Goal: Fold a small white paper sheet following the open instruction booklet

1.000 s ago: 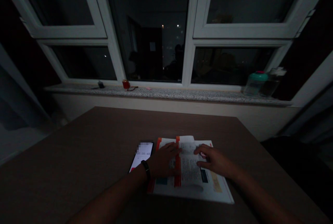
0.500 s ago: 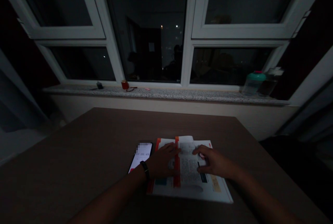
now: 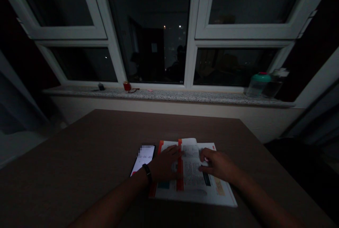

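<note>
An open booklet with white pages and orange-red strips lies on the brown table, a narrower folded page standing out over its middle. My left hand, with a dark band at the wrist, rests spread on the booklet's left part, fingertips at the red strip. Over the right part is my right hand, its fingers curled, thumb and index apart at the folded page's right edge. Something small and pinkish shows under the curled fingers, too hidden to name. A lit phone with a timer lies left of the booklet, partly behind my left forearm.
Beyond the table runs a speckled windowsill. It holds a small red jar, a dark little item, and a clear container with a teal lid beside another bottle. Dark windows rise above.
The fingers of my right hand have curled in more and shifted slightly at the page's right edge. My left hand and the booklet look unmoved.
</note>
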`<state>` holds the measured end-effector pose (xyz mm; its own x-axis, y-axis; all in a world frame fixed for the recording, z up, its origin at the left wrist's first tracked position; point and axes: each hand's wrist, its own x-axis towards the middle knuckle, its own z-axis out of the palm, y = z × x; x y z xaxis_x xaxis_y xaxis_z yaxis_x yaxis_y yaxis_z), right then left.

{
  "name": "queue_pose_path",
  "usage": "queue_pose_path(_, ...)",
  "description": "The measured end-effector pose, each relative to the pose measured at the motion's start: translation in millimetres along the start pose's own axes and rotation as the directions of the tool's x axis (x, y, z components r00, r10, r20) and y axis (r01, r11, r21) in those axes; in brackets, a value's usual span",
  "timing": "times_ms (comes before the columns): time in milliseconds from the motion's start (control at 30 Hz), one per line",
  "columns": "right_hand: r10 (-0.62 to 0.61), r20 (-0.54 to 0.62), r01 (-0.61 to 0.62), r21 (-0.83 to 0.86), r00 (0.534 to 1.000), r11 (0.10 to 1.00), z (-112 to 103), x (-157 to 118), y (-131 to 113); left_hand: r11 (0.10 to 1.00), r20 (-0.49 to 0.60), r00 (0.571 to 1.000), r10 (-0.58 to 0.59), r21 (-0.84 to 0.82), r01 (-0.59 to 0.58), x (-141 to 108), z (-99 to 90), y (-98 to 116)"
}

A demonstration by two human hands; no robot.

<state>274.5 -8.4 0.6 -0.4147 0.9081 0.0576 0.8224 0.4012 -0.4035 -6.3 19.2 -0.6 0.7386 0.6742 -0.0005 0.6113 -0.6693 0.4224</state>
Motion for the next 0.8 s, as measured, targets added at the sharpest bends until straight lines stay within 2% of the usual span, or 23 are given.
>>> queue_pose_path(200,0.014,0.022,-0.015,0.064,1.000,0.998,0.3,0.5,-2.0,1.000,-0.013,1.000,0.023,-0.008,-0.024,-1.2,0.0,-1.4)
queue_pose_path(500,0.116,0.014,-0.117,0.092,0.993,0.989,5.0,2.3,2.7,1.000,0.023,1.000,-0.006,0.013,0.006,-0.6,-0.9,-0.1)
queue_pose_path(800,0.168,0.057,-0.173,0.118,0.984,0.978,3.2,2.0,2.1,0.999,0.005,1.000,0.028,0.031,-0.028,-0.9,2.0,-3.9)
